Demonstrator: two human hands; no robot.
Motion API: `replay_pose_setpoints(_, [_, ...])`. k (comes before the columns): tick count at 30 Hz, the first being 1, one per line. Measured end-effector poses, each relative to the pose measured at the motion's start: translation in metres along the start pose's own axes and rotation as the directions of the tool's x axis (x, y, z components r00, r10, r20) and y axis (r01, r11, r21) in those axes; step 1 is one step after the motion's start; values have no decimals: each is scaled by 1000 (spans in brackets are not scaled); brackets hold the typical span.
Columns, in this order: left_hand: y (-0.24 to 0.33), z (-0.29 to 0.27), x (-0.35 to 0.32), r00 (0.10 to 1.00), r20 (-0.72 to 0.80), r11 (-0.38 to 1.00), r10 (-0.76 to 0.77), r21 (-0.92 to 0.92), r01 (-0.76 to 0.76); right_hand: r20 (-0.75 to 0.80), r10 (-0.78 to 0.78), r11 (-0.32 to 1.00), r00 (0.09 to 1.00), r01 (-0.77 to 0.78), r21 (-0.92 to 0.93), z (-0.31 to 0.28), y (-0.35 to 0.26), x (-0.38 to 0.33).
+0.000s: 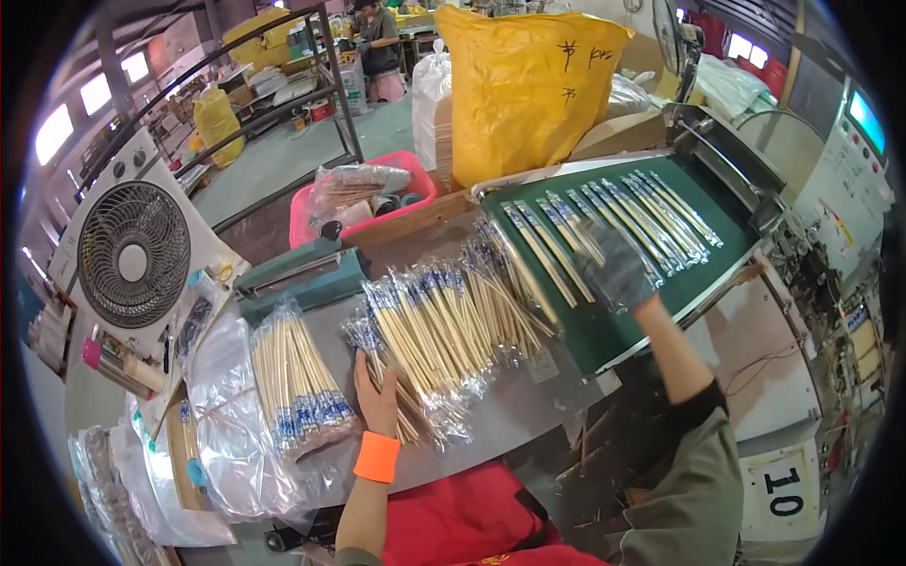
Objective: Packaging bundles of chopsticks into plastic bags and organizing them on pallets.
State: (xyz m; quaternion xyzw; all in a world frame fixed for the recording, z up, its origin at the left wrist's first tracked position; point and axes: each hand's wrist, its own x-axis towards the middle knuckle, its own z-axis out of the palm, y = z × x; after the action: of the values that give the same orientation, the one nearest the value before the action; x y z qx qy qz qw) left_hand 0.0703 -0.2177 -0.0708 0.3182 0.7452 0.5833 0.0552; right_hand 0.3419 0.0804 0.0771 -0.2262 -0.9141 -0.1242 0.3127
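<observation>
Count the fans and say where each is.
2: a white fan left of the wrapped sticks, a second fan right of the big yellow bag. Others may be hidden.

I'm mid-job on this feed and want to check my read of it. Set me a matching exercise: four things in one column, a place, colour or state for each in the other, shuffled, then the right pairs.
Things:
1. Left hand
2. Right hand
3. Basket
4. Large fan

Matches:
A. Bright pink
B. Near the picture's left edge
C. Grey-gloved, over the green surface
D. Bare, at the left end of the loose wrapped sticks

Pairs: 1-D, 2-C, 3-A, 4-B
</observation>
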Motion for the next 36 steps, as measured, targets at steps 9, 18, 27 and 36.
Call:
replay_pose_setpoints(9, [7,2,-8,996,-3,976,89,201,-87,22,955,265,297,-815,-515,22,222,-55])
replay_pose_setpoints(18, [-5,8,8,994,-72,974,86,217,-68,77,248,957,966,-232,-173,91,9,19])
replay_pose_setpoints(27, [-25,8,7,997,-69,993,-20,-114,12,329,288,956,899,-292,-37,105,-158,76])
replay_pose_setpoints(36, [-7,19,32,989,101,938,-104,-322,132,203,302,934,931,-246,-260,165,-124,38])
